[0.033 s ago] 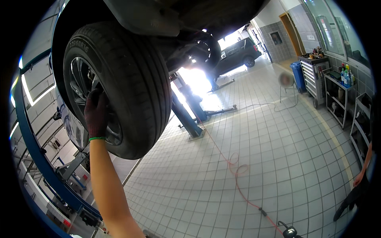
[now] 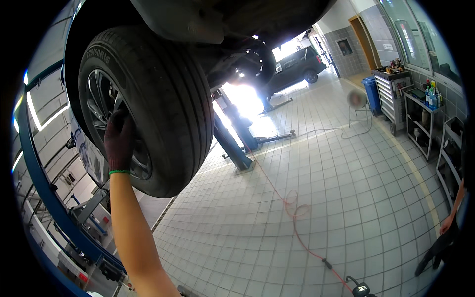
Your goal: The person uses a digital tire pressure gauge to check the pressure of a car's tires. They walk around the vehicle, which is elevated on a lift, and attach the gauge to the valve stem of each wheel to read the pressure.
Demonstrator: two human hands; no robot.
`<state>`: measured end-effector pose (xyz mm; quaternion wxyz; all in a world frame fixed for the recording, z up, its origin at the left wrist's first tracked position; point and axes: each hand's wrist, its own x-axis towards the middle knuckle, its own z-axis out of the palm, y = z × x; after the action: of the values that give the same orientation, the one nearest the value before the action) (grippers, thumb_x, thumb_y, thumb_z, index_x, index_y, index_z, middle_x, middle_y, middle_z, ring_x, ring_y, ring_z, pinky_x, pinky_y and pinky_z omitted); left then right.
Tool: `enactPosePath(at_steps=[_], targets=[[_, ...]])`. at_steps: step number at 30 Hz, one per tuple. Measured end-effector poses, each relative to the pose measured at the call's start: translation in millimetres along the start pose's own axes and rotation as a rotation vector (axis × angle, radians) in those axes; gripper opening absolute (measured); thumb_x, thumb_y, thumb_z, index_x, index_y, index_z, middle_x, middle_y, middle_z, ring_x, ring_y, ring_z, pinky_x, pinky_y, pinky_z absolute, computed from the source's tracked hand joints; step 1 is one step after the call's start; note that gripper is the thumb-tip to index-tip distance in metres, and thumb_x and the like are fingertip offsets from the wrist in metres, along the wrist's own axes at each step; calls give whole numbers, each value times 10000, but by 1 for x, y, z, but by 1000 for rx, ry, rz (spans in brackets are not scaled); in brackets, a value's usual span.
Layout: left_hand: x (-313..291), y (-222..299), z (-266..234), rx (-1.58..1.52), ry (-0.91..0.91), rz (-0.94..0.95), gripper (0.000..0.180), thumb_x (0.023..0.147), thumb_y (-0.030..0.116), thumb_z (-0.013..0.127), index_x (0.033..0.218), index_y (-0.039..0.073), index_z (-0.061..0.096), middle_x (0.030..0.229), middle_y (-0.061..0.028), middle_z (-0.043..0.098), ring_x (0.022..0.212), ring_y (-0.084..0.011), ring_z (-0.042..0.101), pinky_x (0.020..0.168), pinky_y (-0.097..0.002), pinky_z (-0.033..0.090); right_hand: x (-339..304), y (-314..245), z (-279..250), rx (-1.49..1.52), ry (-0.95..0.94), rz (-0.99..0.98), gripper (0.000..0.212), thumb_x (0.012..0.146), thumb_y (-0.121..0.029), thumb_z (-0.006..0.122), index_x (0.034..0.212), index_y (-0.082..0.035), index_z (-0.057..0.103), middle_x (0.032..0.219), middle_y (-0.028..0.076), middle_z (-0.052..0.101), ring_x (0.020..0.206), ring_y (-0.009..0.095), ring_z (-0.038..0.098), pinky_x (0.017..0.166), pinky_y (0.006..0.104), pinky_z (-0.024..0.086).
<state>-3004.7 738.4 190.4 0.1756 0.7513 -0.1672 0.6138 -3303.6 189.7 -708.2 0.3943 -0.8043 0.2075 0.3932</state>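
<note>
Overhead on the left, a car wheel hangs under the wheel arch of a raised car [image 2: 178, 20]. Its black tyre [image 2: 170, 114] turns its tread toward me, and the dark alloy rim [image 2: 143, 161] faces left. My left hand [image 2: 119, 143], in a dark reddish knit glove with a green cuff, reaches up to the rim. Its bent fingers are closed at a spoke [image 2: 117, 105] near the hub, and the fingertips are partly hidden. I can make out no tool in it. My right hand is out of view.
Blue lift posts [image 2: 230, 148] stand beyond the wheel. A red hose [image 2: 297, 230] trails across the tiled floor. On the right are a tool cabinet [image 2: 388, 101], a blue bin [image 2: 371, 89], a shelf with bottles [image 2: 420, 119] and another person's hand [image 2: 447, 224]. A dark car [image 2: 297, 67] stands behind.
</note>
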Motion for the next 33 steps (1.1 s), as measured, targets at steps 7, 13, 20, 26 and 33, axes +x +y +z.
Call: enactPosePath(at_steps=[7,13,20,26,33], targets=[[24,-20,-13,439,-184,-1,304,946,188,593,1237,118,643,932,-174,719,916,-329,702,816,-417,542,9,22,-1,-87,88,-32,744,818,-253,728,1490,-122,437,1260,183,672,1174,322,640,981,420,514],[30,-46,-17,580,-112,77,286,971,196,574,1243,128,630,965,-198,715,896,-371,707,751,-475,551,13,15,2,45,153,-53,765,791,-212,734,1494,-119,446,1203,209,690,1092,333,668,917,439,535],[-52,12,-14,-441,234,-348,266,1045,207,566,1169,-14,647,981,-89,709,845,-138,657,694,-288,525,-4,6,22,150,112,4,793,793,-202,727,1520,-112,421,1215,237,683,1061,338,684,870,429,556],[-309,-30,-27,-358,-113,-683,257,970,156,584,1183,54,686,958,-108,713,835,-209,664,747,-328,527,1,-25,23,315,102,-195,777,765,-93,730,1485,-109,439,1197,234,673,1078,331,656,880,427,549],[-792,-72,-23,182,-1135,-565,307,946,311,622,1191,144,700,1041,-138,747,1041,-330,701,927,-457,546,28,-65,14,248,-145,-344,778,762,-57,716,1492,-164,468,1214,170,694,1054,279,677,827,430,554]])
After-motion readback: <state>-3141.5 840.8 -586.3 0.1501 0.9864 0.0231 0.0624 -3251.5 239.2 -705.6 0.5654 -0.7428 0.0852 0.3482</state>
